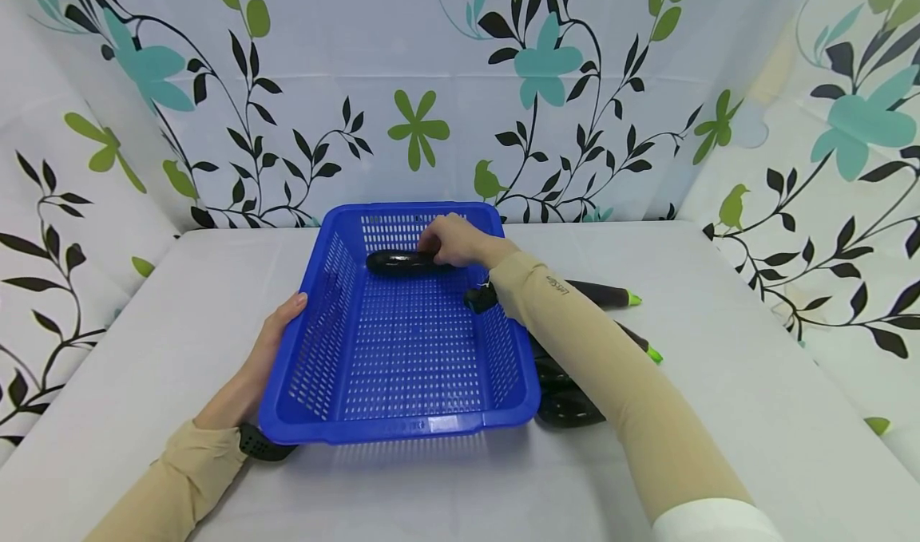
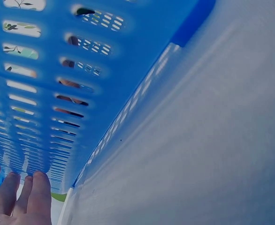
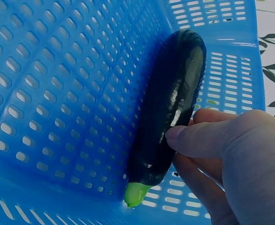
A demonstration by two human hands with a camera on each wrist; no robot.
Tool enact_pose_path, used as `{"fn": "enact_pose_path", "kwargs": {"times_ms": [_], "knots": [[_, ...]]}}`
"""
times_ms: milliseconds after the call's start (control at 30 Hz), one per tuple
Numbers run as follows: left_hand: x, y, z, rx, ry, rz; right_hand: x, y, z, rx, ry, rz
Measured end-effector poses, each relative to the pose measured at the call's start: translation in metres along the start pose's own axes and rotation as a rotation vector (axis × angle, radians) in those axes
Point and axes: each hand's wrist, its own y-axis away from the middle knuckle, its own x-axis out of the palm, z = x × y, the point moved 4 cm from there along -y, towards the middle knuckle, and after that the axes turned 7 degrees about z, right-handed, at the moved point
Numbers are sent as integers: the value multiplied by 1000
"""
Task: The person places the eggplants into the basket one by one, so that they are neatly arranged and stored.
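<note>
A blue plastic basket (image 1: pixel 410 342) with slotted walls stands on the white table. My left hand (image 1: pixel 269 338) touches its left outer wall near the rim; in the left wrist view, straight fingers (image 2: pixel 38 199) lie along that wall. Inside, against the far wall, lies a glossy dark eggplant (image 3: pixel 170 108) with a green stem end. My right hand (image 1: pixel 460 240) reaches over the basket's right side and holds this eggplant, the thumb on its upper surface and the other fingers at its side, partly hidden. In the head view the hand covers the stem end.
To the right of the basket lie several more eggplants (image 1: pixel 571 408), partly hidden under my right forearm; two green stem ends (image 1: pixel 634 298) point right. A patterned curtain (image 1: pixel 460 111) hangs behind and beside the table (image 1: pixel 747 382).
</note>
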Motion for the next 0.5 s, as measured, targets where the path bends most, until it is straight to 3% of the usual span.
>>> {"fn": "enact_pose_path", "kwargs": {"times_ms": [500], "knots": [[3,3,-2,-33,-5,-14,-4,2,0,-1,-14,-55]]}}
